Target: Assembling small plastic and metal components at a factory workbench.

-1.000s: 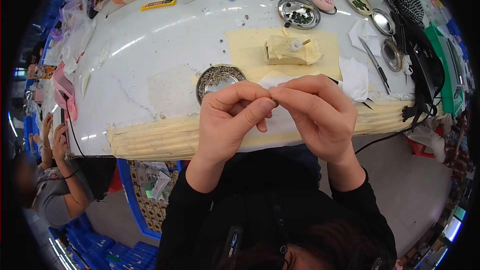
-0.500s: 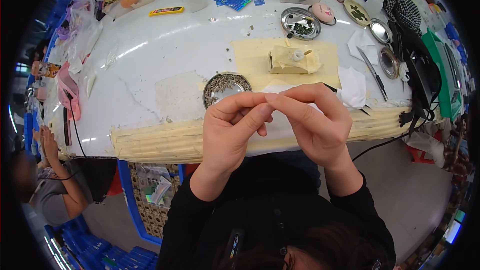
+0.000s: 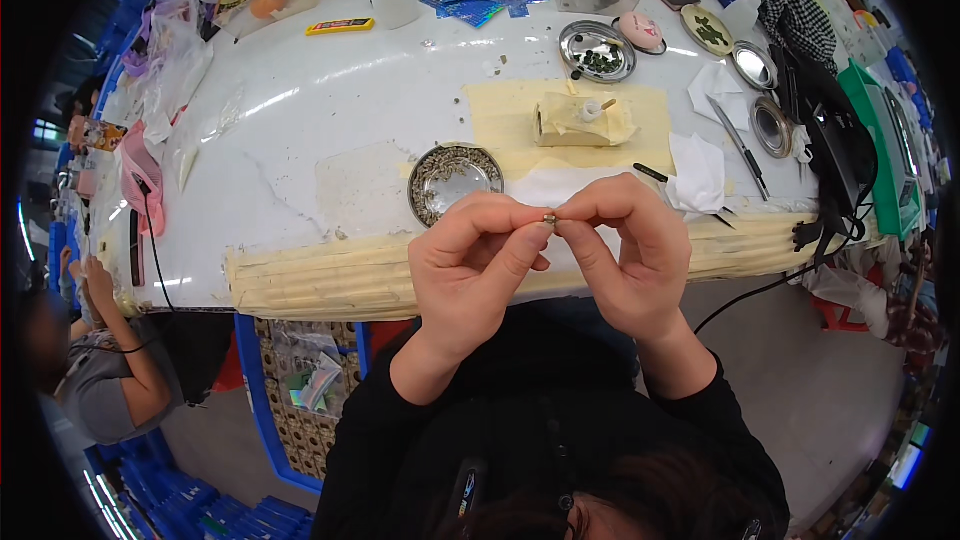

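Between the fingertips of both hands is a tiny metallic piece [image 3: 550, 220], too small to tell its kind. My left hand [image 3: 468, 265] pinches it from one side, thumb against forefinger. From the other side my right hand [image 3: 628, 255] pinches it the same way. Just beyond my left hand stands a round metal dish [image 3: 455, 172] with many small brownish-grey pieces along its rim. Farther off, a tape-wrapped block [image 3: 575, 125] carries a small white cup with a short stick, on a sheet of yellowish paper [image 3: 500, 100].
White tissues [image 3: 697, 175] and tweezers [image 3: 738, 147] lie to the right. Farther back are a metal plate of dark green bits [image 3: 598, 52], a yellow box cutter [image 3: 340, 27] and a white bottle [image 3: 393, 0]. Tape covers the table's front edge [image 3: 320, 278]. A co-worker [image 3: 120, 370] sits at left.
My fingertips have come a little lower and turned, so the tiny metallic piece now shows between them. My right thumb, hidden before, is now in sight.
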A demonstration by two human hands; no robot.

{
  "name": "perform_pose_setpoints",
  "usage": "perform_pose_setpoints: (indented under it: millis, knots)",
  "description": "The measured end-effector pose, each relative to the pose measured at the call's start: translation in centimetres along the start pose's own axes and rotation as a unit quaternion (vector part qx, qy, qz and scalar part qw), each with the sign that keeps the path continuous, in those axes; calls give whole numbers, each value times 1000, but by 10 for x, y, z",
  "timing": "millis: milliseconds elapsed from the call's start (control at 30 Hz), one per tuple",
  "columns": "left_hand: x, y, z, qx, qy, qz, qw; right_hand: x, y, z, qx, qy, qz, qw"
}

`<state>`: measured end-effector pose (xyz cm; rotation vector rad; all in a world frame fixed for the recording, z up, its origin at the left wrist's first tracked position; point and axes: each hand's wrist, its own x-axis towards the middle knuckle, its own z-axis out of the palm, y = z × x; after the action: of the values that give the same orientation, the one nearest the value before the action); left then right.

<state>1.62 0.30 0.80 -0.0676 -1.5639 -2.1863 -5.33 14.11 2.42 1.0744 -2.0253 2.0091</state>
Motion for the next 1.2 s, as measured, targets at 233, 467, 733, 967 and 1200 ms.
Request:
perform_pose_setpoints:
  millis: [233, 467, 733, 967, 1200]
  knots:
    - [-1, 3, 0, 176, 8, 102, 979, -7, -3, -2, 169, -44, 137, 975]
    - [0, 5, -7, 182, -20, 114, 976, -8, -6, -7, 229, -79, 188, 952]
    - [0, 4, -9, 204, -24, 137, 969, -10, -4, -7, 279, -88, 226, 929]
    - [2, 6, -9, 234, -35, 161, 958, -12, -3, -7, 319, -94, 259, 907]
    - [3, 6, -9, 296, -44, 206, 932, -13, -3, -7, 315, -78, 273, 906]
